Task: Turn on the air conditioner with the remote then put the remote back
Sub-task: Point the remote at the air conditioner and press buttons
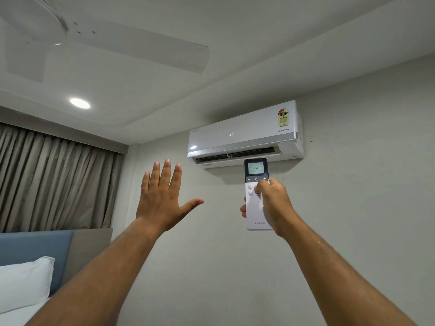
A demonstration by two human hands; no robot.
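A white air conditioner (244,132) hangs high on the wall, its front panel showing 24 and its lower flap open. My right hand (274,203) holds a white remote (255,168) upright just below the unit, thumb resting near the power and plus buttons. The remote's dark top has a lit screen reading 24. My left hand (162,196) is raised to the left of the remote, palm toward the wall, fingers spread and holding nothing.
A white ceiling fan (131,43) hangs overhead at upper left, beside a round ceiling light (80,103). Grey curtains (51,180) cover the left wall. A blue headboard (35,248) and a white pillow (23,283) sit at lower left.
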